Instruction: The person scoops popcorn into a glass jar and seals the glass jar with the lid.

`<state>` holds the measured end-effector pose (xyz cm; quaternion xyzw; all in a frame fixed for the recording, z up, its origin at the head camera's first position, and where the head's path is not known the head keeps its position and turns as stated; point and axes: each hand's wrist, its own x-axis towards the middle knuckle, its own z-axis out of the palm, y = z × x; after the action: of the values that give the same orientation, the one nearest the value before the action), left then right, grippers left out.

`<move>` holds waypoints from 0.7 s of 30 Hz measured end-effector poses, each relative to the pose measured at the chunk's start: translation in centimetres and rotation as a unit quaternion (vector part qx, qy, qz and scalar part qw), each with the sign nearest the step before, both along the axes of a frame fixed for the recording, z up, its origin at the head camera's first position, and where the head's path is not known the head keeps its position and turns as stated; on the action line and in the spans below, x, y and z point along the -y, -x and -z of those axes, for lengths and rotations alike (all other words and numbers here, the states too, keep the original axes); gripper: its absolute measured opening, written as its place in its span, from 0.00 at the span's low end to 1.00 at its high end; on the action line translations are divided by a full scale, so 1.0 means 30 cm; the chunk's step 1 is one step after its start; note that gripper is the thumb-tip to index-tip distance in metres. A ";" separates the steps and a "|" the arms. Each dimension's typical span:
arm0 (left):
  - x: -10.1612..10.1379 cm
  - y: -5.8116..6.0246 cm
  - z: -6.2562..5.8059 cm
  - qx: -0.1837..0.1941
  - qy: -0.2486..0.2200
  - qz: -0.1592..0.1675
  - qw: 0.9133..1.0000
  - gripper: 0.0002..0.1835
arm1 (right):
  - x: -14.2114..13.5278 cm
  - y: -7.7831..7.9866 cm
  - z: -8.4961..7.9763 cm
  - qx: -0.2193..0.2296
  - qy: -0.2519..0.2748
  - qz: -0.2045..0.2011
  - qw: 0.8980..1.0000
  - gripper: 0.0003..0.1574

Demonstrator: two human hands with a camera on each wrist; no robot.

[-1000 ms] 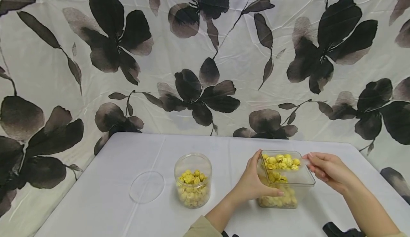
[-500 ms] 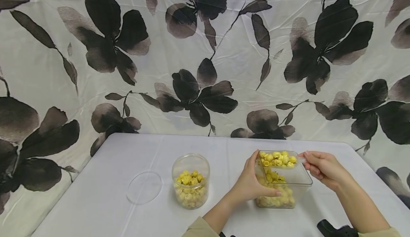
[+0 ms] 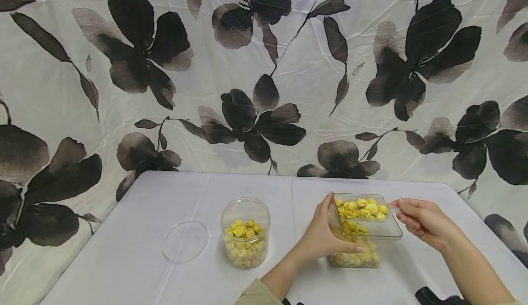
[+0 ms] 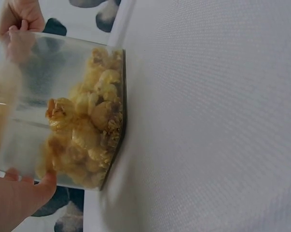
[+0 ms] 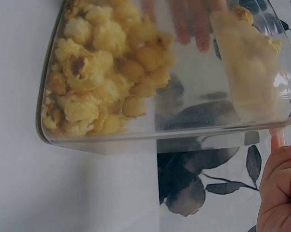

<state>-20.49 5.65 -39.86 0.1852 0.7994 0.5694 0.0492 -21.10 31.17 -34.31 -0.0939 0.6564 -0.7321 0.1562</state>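
Note:
A clear rectangular container [image 3: 383,245] stands on the table, partly filled with yellow popcorn [image 5: 82,104]. My left hand [image 3: 323,238] grips it from the left, thumb across the front wall. A translucent scoop [image 5: 246,89] lies inside the upper part of the container, heaped with popcorn. Its short handle [image 3: 393,208] is pinched by my right hand [image 3: 425,220] at the container's right rim. The left wrist view shows my left fingers [image 4: 48,186] against the wall and popcorn settled along the bottom.
To the left stands a round clear jar [image 3: 247,209], about half full of popcorn. A clear round lid [image 3: 186,242] lies flat beside it. A black device [image 3: 439,296] shows under my right forearm. Behind the white table [image 3: 123,254] hangs a floral cloth [image 3: 264,67].
My right hand shifts slightly left, then back right, with the loaded scoop moving along inside the container. My left hand keeps the same grip.

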 end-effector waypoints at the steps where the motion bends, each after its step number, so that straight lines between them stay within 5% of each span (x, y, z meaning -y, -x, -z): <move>1: 0.000 -0.001 -0.001 0.001 -0.002 0.000 1.000 0.65 | -0.003 -0.002 0.000 -0.002 0.005 -0.007 1.000 0.19; 21: 0.019 -0.008 0.000 0.003 -0.016 0.018 1.000 0.66 | -0.024 -0.017 -0.016 -0.013 0.052 -0.039 0.998 0.20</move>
<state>-20.25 5.08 -39.87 0.1986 0.7866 0.5818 0.0584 -20.59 31.89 -33.82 -0.1365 0.6156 -0.7571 0.1708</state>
